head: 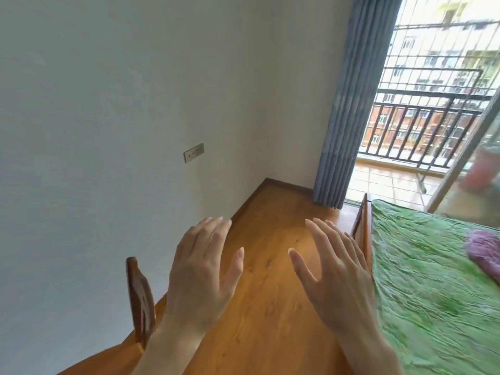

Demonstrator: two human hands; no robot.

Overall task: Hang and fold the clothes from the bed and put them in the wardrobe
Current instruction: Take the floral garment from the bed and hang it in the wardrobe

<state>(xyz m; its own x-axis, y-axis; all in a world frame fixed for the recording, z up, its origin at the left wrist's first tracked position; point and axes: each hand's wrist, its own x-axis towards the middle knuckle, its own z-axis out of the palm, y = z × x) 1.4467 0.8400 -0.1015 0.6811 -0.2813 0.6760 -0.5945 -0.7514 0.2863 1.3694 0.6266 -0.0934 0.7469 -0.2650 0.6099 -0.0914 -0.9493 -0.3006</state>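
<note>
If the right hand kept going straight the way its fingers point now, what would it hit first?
Probably nothing soon. The right hand is open, its fingers aimed forward and a little left over the wooden floor, toward the room corner near the blue curtain. The bed lies to its right, off that line. Depth is hard to judge.

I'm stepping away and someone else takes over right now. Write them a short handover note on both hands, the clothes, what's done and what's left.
Left hand: open, fingers spread, holding nothing, raised over the wooden floor.
Right hand: open, fingers spread, empty, beside the edge of the bed.
Clothes: only one purple garment shows, lying on the green bedspread at the right edge of the view. Any others are out of frame.
Wardrobe: not in view.
Done: nothing can be confirmed from this view.
Left: pick up the purple garment, hang or fold it, take it to the wardrobe, then check the rest of the bed.
</note>
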